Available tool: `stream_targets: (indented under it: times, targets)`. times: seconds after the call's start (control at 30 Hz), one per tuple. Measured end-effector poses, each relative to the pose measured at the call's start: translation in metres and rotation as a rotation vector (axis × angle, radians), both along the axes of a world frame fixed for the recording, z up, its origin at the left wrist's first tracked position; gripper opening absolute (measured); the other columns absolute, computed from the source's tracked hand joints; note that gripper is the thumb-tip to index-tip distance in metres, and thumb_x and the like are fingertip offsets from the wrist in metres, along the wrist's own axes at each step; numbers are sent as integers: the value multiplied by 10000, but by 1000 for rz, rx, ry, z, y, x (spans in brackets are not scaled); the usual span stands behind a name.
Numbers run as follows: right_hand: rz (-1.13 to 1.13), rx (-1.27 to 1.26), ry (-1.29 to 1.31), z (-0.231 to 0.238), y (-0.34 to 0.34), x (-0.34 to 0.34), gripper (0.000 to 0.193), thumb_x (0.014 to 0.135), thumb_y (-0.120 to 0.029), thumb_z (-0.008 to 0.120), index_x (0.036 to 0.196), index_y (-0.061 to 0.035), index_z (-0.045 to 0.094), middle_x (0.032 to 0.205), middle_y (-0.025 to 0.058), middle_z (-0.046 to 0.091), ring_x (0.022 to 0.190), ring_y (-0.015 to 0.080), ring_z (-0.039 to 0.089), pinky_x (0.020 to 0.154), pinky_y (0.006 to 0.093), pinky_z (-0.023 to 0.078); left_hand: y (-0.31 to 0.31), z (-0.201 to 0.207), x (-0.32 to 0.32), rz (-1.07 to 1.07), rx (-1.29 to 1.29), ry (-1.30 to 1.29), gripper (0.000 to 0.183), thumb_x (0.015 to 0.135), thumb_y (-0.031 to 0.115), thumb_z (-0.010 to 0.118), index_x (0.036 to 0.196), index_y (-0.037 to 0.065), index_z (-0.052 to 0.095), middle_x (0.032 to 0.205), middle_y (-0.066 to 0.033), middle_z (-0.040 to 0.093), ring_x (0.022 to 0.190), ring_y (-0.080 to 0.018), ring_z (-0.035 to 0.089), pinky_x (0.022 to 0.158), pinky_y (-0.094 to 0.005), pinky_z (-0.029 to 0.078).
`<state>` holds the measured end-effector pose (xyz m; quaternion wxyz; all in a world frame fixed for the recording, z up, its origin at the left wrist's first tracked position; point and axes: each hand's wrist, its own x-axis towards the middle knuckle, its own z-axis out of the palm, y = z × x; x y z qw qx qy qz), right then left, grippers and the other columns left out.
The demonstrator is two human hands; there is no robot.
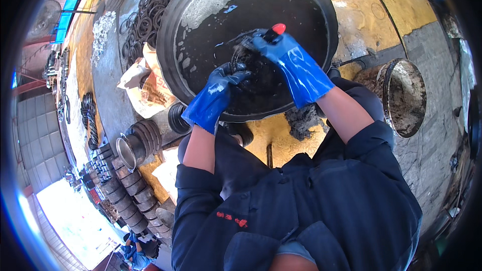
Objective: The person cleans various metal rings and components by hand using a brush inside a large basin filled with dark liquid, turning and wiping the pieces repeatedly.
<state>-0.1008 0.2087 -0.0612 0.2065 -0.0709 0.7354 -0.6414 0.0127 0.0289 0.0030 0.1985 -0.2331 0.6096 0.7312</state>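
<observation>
The left hand [221,79] showed a blue glove with a pale smear; the right hand [275,50] showed the same blue, streaked with white highlights. The tool [278,29] at the right hand had a bright red end above black. The wet part [238,58] between the hands was black. The basin [166,55] was dark grey, its liquid [286,7] black, edged with greyish-white foam [208,2]. The bag [151,90] was cream with orange-red print. The bucket [407,101] was mottled brown, grey and black. The jacket [301,190] was dark navy with red stitching.
</observation>
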Motion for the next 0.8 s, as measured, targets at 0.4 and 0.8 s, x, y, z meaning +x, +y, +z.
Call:
stream_targets:
  times: [0.4, 0.8]
  targets:
    - [216, -195, 131, 54, -22, 32, 294, 945, -222, 667, 1169, -31, 674, 1030, 33, 711, 956, 111, 644, 885, 270, 518, -32, -26, 9, 7, -136, 114, 248, 884, 45, 694, 1122, -2, 644, 962, -81, 711, 795, -166, 677, 712, -273, 550]
    - [-276, -44, -233, -13, -7, 3, 274, 905, -285, 674, 997, -32, 722, 851, 33, 703, 781, 127, 638, 717, 291, 502, -16, -9, 4, -1, -194, 12, 249, 936, 155, 656, 1155, 38, 641, 977, -35, 711, 838, -107, 649, 720, -246, 491]
